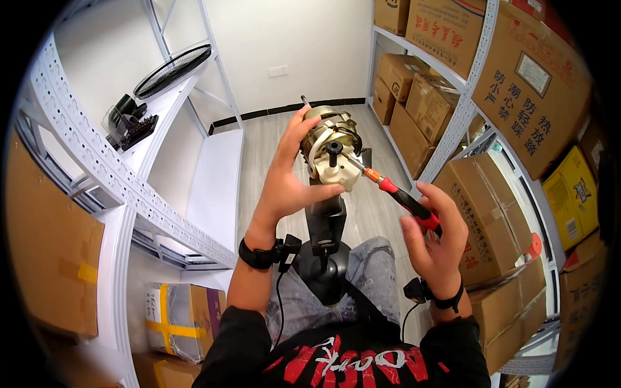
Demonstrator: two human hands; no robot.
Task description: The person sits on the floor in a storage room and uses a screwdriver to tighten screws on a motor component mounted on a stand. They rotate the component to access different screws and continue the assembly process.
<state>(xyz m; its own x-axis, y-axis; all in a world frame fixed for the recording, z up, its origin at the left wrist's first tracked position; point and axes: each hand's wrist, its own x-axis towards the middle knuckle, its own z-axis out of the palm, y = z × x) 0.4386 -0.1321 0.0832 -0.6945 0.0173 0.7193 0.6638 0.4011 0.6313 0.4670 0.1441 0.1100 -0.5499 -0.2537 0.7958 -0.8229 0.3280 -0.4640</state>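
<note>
In front of me a fan motor (pixel 336 169) with a cream plastic gear housing and a brass-coloured metal body sits on top of a black fan neck (pixel 326 223). My left hand (pixel 289 184) is wrapped round its left side, thumb across the lower front and fingers up along the far side. A black knob stands up from the housing. My right hand (pixel 440 234) holds the back end of a red and black screwdriver (pixel 402 196) loosely between curled fingers and thumb. The screwdriver's shaft slants up-left, its tip against the right side of the housing; the exact contact point is hidden.
A round black fan grille (pixel 173 70) and small black parts (pixel 132 126) lie on the left shelf. Cardboard boxes (pixel 495 216) fill the right rack, with a yellow package (pixel 572 197) among them. A taped box (pixel 184 320) sits low at left. Cables hang from both wrist straps.
</note>
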